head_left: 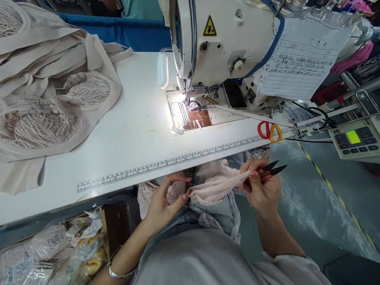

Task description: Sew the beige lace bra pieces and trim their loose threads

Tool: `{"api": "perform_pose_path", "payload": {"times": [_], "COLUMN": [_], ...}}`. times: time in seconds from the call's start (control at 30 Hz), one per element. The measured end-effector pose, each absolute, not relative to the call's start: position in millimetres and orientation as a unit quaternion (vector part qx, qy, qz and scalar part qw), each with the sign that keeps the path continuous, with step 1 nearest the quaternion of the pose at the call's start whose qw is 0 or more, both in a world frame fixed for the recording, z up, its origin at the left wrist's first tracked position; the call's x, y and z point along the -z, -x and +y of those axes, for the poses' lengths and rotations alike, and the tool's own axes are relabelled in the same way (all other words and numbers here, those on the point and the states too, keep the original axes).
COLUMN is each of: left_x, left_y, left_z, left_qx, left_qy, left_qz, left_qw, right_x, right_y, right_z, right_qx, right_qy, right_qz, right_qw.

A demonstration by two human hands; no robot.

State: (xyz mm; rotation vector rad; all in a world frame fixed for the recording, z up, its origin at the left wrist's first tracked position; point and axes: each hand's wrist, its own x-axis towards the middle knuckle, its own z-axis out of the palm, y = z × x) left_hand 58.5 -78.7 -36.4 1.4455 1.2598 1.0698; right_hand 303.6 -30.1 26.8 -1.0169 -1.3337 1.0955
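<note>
Scissors [271, 169] and fabric [215, 189] in one hand

So the pale fabric was stretched out in the air, just off the near edge of the desk [133, 130]. Right hand [265, 188] had its fingers closed, pinching one end plus gripping the scissors, black blades pointing right. Left hand [164, 202] had thumb and index fingers parted, thumb tip right at the other end. Sewing machine [222, 51] stood beyond, lacy pile [59, 55] off left.
</note>
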Motion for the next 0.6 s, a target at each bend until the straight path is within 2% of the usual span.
{"api": "perform_pose_path", "payload": {"times": [0.1,0.23,0.37,0.6], "left_x": [40,43,39,30], "left_y": [-76,-85,-69,-56], "left_z": [-77,-72,-73,-80], "left_qx": [-0.403,-0.395,-0.432,-0.562], "left_qy": [-0.641,-0.656,-0.63,-0.514], "left_qz": [0.484,0.525,0.55,0.533], "left_qw": [0.438,0.37,0.337,0.368], "right_x": [-27,-31,-28,-8], "right_y": [-300,-301,-309,-313], "right_z": [-32,-34,-31,-19], "right_qx": [-0.472,-0.436,-0.413,-0.434], "right_qy": [0.419,0.441,0.474,0.48], "right_qz": [-0.559,-0.571,-0.568,-0.537], "right_qw": [0.538,0.537,0.531,0.541]}}
